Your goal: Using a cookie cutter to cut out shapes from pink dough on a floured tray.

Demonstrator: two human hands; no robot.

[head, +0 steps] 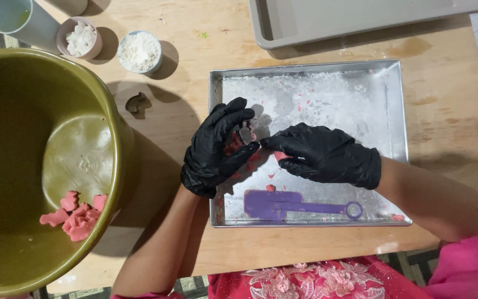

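Nearest the camera, at the bottom edge, is the person's pink embroidered garment (327, 279), with both bare forearms reaching up from it over the wooden worktop (195, 61).

In the head view, the left hand (217, 147), in a black glove, curls over the left part of a shallow silver tray (396, 138) whose floor is dusted with white powder. Its fingers (233, 111) are pressed together in a pinch on a small metal cutter (245, 134), with pink dough (233, 145) packed against the palm side. The right hand (325, 154), also gloved, meets it from the right; its fingertips pinch a bit of pink dough at the cutter's edge. A purple scraper (294, 206) lies flat in the tray just below the hands, apart from them.

To the left stands a large olive bowl (114, 133) holding a small heap of cut pink shapes (76, 213). A second metal cutter (136, 103) lies on the worktop between bowl and tray. Two small cups of white powder (139, 52) sit near the top, and a grey tray (261, 30) beyond.

Risks, as I judge them: the soft shape may tear or distort if pushed out of the cutter unevenly; dough looks liable to stick to the gloves where powder is thin; a freed piece could drop among the pink crumbs in the tray; and the left elbow is close enough to the bowl to nudge it.
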